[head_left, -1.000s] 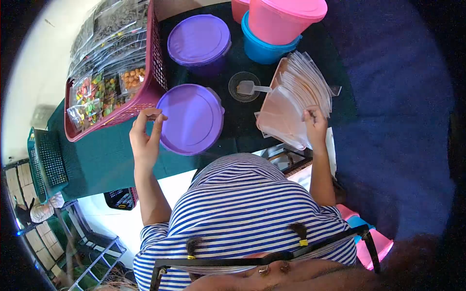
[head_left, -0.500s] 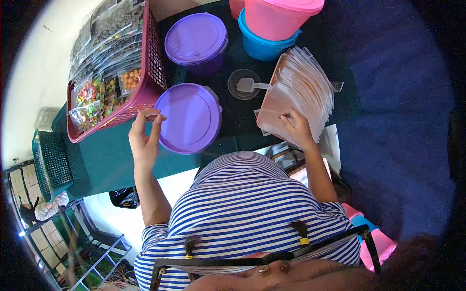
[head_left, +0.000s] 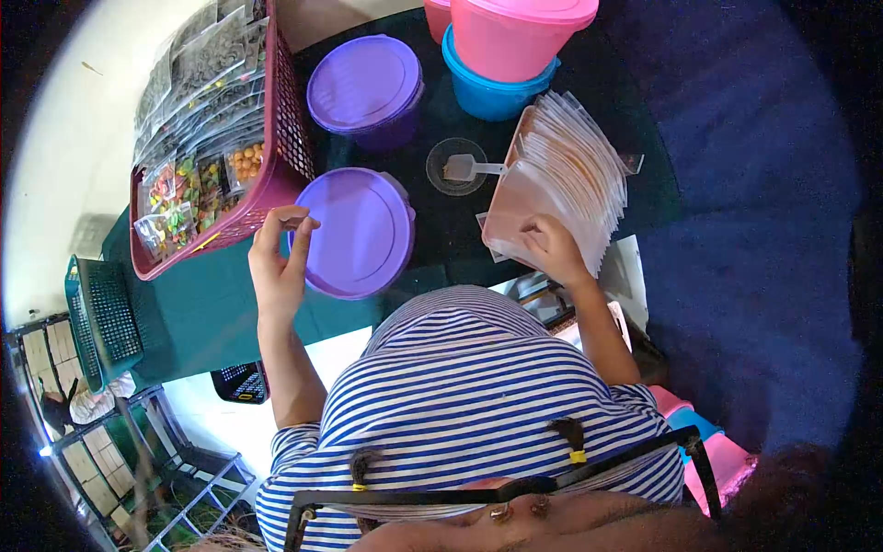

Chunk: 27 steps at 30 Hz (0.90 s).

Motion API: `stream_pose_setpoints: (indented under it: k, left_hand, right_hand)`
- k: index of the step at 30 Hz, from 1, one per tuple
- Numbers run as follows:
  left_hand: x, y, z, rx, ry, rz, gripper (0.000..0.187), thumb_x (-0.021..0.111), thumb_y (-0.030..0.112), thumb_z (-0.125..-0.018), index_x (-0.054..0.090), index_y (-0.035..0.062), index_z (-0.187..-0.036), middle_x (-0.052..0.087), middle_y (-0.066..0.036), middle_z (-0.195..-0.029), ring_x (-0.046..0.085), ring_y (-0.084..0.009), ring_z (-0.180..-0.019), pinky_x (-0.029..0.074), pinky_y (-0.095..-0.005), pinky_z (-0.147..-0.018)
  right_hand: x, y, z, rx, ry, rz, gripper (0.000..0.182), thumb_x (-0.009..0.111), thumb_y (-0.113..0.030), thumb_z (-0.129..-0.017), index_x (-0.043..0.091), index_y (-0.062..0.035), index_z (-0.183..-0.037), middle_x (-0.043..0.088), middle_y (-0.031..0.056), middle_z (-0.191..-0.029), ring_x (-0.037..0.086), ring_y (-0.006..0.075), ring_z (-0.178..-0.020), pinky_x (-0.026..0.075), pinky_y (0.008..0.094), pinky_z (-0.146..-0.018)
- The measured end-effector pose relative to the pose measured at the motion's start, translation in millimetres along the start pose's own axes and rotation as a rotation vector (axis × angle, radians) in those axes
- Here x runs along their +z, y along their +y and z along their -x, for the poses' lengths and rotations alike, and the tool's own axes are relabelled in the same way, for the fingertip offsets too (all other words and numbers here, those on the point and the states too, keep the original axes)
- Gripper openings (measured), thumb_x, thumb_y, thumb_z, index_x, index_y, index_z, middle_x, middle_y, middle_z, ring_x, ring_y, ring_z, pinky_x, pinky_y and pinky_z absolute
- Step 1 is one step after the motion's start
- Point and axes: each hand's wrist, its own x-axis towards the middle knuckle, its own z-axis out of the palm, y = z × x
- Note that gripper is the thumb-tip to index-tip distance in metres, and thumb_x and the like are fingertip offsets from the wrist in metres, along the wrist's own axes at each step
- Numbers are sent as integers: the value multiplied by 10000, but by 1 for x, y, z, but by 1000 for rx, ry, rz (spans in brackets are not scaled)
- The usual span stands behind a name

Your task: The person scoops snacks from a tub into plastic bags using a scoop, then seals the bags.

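Note:
My left hand is raised beside the near purple tub's round lid. Its fingers are bent, with a small gap to the thumb, and nothing shows between them. My right hand hovers over the near end of a peach tray, fingers loosely curled and thumb slightly apart; I see nothing held there. A fanned row of clear flat plastic bags fills the tray's right side. Between the hands and farther back, a small clear bowl carries a white scoop.
A maroon basket at the left holds many filled packets, some with colourful pieces. Behind stand another purple tub, a blue tub and a pink tub on top of it. A green basket is beside the table's left edge.
The view has shifted slightly, so the tubs and basket sit a little differently in it. Both hands keep nearly the same pose and place.

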Motion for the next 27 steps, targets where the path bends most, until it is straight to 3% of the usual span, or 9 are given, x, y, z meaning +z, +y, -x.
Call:
stream_pose_setpoints:
  k: [7,11,17,19,22,24,27]
  left_hand:
    - [-3,0,7,-13,7,37,112,642,50,-924,630,14,-1030,706,-92,-901,639,-192,-870,470,-318,-839]
    - [-9,-6,18,-16,8,20,116,645,42,-914,633,19,-1028,713,-97,-892,652,-201,-875,462,-324,-849]
    - [-22,-9,38,-83,50,11,121,647,29,-904,632,13,-1023,715,-102,-876,663,-206,-871,474,-324,-842]
    - [-27,-10,45,-98,68,13,122,649,27,-902,632,12,-1023,715,-101,-876,663,-208,-867,478,-323,-836]
    - [-31,-13,55,-78,68,-13,130,653,27,-903,629,5,-1029,714,-100,-911,663,-192,-867,485,-311,-824]
    - [-33,-10,61,-132,-13,150,133,657,28,-904,629,-2,-1031,707,-103,-956,659,-169,-880,491,-304,-819]
    - [-32,-13,72,-278,-386,764,284,567,216,-1007,588,-21,-1162,702,-131,-1019,660,-200,-937,510,-336,-869]
  right_hand:
    - [27,-33,4,-105,-140,205,575,830,-250,-724,593,-66,-1215,552,139,-1328,499,350,-1239,414,420,-1057]
    - [38,-29,3,-60,-167,245,567,817,-255,-741,593,-65,-1226,513,144,-1379,475,348,-1270,409,420,-1064]
    - [26,-17,2,-108,-49,126,391,720,-185,-853,614,-32,-1198,619,174,-1248,572,351,-1186,434,407,-1034]
    - [21,-17,-4,-88,28,129,267,659,-173,-891,643,-35,-1119,676,170,-1105,638,353,-1046,493,429,-930]
    - [10,-27,-12,-144,180,206,185,611,-111,-912,660,-20,-1066,692,165,-1019,662,356,-951,520,417,-863]
    - [2,-46,-18,-213,263,208,150,595,-71,-920,665,-21,-1043,710,151,-1006,686,332,-934,536,398,-836]
    - [-7,-97,-23,-403,514,67,115,611,-35,-917,659,-52,-1020,733,128,-1026,714,282,-965,554,361,-813]
